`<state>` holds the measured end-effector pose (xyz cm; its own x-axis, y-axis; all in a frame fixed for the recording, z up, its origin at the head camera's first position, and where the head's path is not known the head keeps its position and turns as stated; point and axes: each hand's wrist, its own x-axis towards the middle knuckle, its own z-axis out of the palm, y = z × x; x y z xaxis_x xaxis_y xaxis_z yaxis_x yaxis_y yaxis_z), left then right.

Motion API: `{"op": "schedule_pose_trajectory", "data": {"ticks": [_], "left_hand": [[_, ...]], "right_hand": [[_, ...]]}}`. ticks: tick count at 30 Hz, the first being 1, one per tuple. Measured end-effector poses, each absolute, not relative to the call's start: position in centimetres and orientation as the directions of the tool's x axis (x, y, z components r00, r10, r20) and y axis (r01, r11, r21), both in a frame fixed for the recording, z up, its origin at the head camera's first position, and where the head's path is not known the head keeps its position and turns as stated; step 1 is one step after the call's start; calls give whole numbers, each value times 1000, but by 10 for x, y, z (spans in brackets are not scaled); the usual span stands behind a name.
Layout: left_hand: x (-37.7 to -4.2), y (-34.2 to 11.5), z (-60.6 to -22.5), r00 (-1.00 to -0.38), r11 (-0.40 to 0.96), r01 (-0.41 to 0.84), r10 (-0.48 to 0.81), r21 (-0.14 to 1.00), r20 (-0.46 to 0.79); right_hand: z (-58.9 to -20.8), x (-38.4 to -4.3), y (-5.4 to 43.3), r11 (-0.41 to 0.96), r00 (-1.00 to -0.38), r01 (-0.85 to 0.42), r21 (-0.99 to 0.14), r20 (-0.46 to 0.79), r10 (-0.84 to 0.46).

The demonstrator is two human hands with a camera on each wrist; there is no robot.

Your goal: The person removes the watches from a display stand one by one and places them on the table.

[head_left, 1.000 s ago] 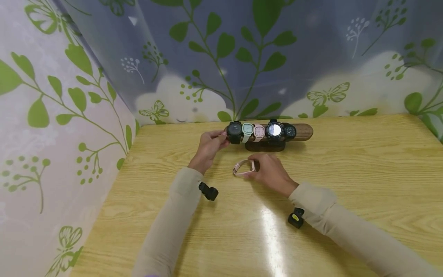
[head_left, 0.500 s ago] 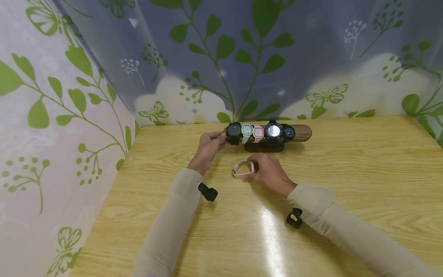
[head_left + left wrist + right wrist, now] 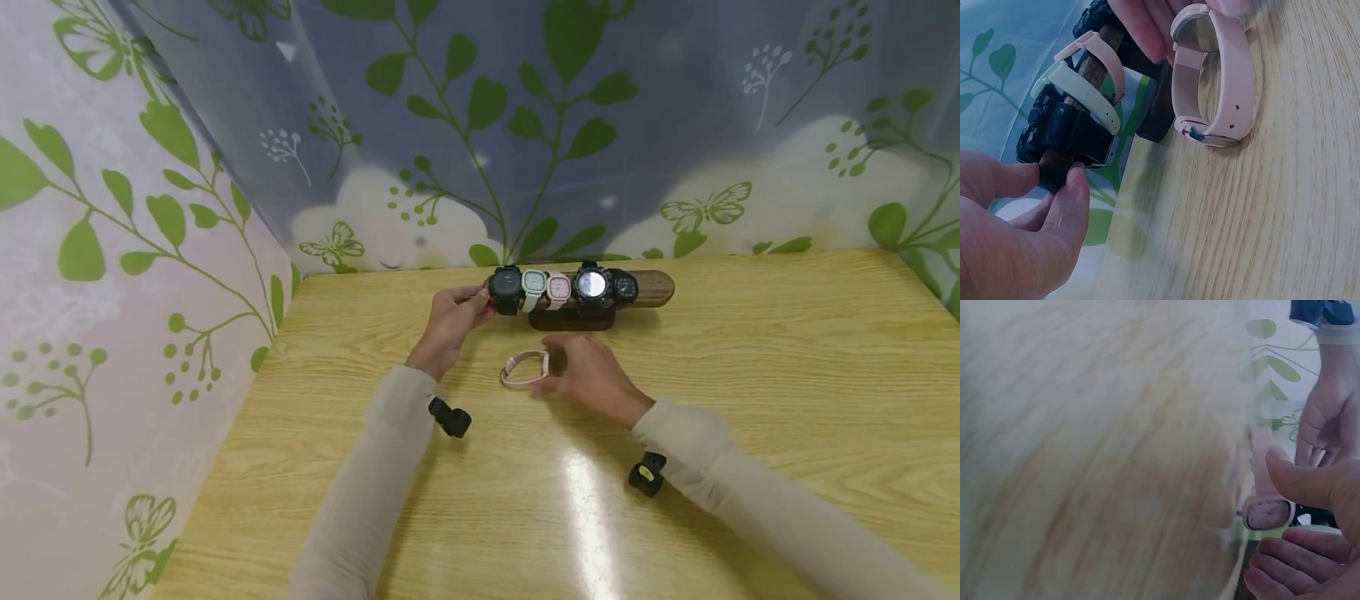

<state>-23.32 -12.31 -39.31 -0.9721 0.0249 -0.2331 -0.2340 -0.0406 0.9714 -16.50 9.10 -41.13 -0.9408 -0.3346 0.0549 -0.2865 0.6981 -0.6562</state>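
My left hand [image 3: 447,321] pinches the left end of a dark wooden watch stand [image 3: 654,288] between thumb and fingers. Nearest to that hand on the bar is a chunky black watch [image 3: 506,287]. Below the stand, a pale pink watch [image 3: 1235,81] with its strap buckled into a loop stands on its side on the table. Around its face end lies my right hand [image 3: 596,375], thumb and fingers spread apart. In the right wrist view a gap shows between those fingers and the square watch face [image 3: 1267,514].
Also on the bar are a mint green watch [image 3: 533,282], another pink watch [image 3: 558,287], a black watch with a bright face [image 3: 592,285] and a smaller black one [image 3: 626,287]. Behind the wooden table [image 3: 787,400] hangs a leaf-patterned curtain [image 3: 420,100].
My right fingers have loosened from the pink watch and the hand has shifted slightly right. The watch stays where it was. My left hand keeps its hold on the stand's end.
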Motion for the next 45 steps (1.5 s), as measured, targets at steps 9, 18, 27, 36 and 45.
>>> {"op": "schedule_pose_trajectory", "data": {"ticks": [9, 18, 27, 36, 45], "left_hand": [[-232, -123, -391, -973, -39, -231, 26, 972, -230], [-232, -123, -391, -973, -33, -230, 31, 973, -229], [-234, -123, -392, -972, -41, -236, 31, 971, -234], [-233, -122, -393, -971, -45, -240, 26, 970, -239], [-232, -122, -392, -973, -39, -232, 27, 972, -231]], "right_hand": [[-399, -159, 126, 725, -958, -222, -652, 10, -285], [-393, -158, 172, 749, -970, -197, -632, 14, -244], [-392, -164, 208, 806, -981, -149, -573, -14, -192], [-391, -172, 225, 823, -990, -82, -563, -47, -131], [-384, -186, 229, 822, -995, -95, -562, 22, -100]]}}
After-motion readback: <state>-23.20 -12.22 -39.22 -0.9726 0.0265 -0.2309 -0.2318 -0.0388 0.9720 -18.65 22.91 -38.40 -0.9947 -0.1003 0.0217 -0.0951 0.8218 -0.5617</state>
